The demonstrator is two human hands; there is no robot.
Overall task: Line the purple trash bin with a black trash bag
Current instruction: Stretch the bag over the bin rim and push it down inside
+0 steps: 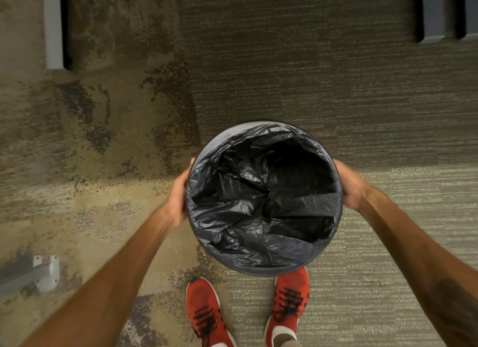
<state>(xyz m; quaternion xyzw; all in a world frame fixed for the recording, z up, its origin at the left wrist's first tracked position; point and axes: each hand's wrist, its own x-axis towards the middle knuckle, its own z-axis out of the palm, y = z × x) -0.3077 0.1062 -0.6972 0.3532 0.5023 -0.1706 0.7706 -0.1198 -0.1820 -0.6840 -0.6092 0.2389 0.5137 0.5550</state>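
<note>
At frame centre I see my left hand and right hand clasping opposite sides of the round purple plastic bin, crinkled black plastic bag lining it, above my red knit sneakers.

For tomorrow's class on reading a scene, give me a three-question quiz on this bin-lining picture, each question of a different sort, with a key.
1. True or false: the crinkled black plastic trash bag sits inside the round purple trash bin.
2. Where does the left hand rest? A on the bin's side; B on the patterned carpet; C on a red knit shoe.
3. Fill in: the right hand is at the bin's ____ side.

Key: 1 true; 2 A; 3 right.
</note>
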